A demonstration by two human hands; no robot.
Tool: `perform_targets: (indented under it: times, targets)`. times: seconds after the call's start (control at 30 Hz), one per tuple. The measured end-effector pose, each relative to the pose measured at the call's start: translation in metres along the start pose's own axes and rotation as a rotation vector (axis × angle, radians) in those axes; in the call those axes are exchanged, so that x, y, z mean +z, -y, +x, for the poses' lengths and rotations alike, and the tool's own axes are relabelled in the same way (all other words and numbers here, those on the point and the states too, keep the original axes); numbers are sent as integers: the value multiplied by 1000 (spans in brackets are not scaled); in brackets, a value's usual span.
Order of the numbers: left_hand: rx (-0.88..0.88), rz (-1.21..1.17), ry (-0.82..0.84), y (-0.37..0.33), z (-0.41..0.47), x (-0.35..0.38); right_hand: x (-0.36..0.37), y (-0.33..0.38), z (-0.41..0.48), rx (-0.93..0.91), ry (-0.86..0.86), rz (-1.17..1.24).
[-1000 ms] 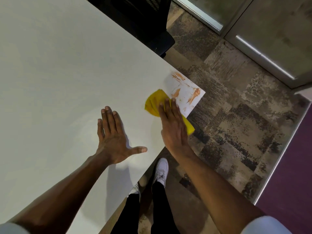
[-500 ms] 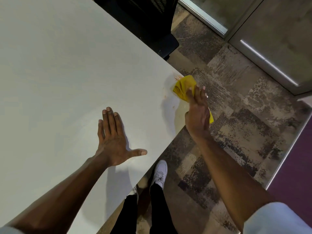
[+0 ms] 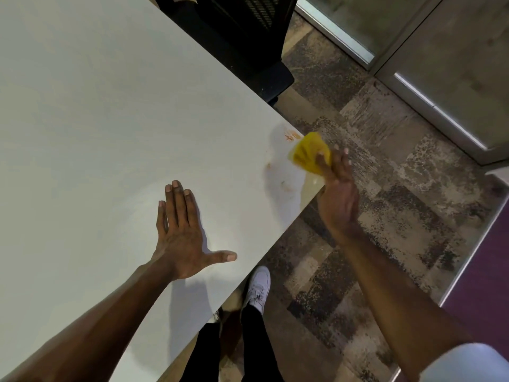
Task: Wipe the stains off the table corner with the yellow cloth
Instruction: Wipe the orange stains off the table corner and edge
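The white table (image 3: 110, 119) fills the left of the view, its corner pointing right. My right hand (image 3: 337, 186) presses the bunched yellow cloth (image 3: 308, 154) onto that corner, fingers over the cloth. An orange stain (image 3: 292, 135) shows just left of the cloth at the far edge. Fainter smears (image 3: 285, 186) lie nearer me on a damp patch. My left hand (image 3: 181, 232) rests flat on the table, fingers spread, holding nothing.
A black chair (image 3: 248, 45) stands beyond the table's far edge. Patterned carpet (image 3: 385, 216) lies to the right, with a metal-framed glass wall (image 3: 413, 92) beyond it. My legs and a white shoe (image 3: 257, 288) are below the table's near edge.
My right hand swept the cloth from the near side of the corner across to its far tip. Most of the orange stains are gone. My left hand has not moved.
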State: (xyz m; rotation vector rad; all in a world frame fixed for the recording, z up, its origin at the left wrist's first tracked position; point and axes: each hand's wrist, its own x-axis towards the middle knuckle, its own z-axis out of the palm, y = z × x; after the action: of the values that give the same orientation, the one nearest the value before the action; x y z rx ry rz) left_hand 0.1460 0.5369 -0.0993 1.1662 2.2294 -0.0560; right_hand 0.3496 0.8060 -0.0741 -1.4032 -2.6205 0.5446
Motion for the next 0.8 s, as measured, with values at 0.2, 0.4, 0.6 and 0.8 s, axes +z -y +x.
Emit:
perform_targets:
  times: [0.2,0.4,0.6,0.8]
  targets:
    - [0,-2,-13,0,0,1,21,32,-50,-285,82,-5]
    - [-2,-6,3,0,-1,-1,27,27,-86,-486,117,-97]
    - [-2,-16,8,-1,-2,-3,5,10,-5,-53,-5,-62]
    - [-3,-18,-27,-1,0,-1,48,61,-70,-617,182,-85]
